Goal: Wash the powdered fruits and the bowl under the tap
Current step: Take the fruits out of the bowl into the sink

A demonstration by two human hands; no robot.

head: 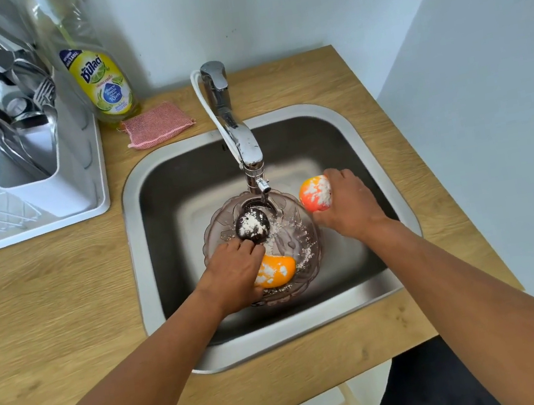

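We see a glass bowl (303, 249) in the sink (161, 197) under the tap (243, 143). Our left hand (235, 276) pinches a dark powdered fruit (252, 226) over the bowl, just beside a yellow-orange fruit (277, 270) lying inside. Our right hand (349, 205) grips a reddish-orange powdered fruit (314, 193) just right of the bowl.

Both forearms bare all the way up, no sleeves in frame. Left hand (234, 273) and right hand (349, 205) bare too: no gloves, no rings, no watch or bracelet at wrists. Nails short from what shows. Dark clothing (434, 382), black-ish, at bottom edge under counter; can't tell the garment.
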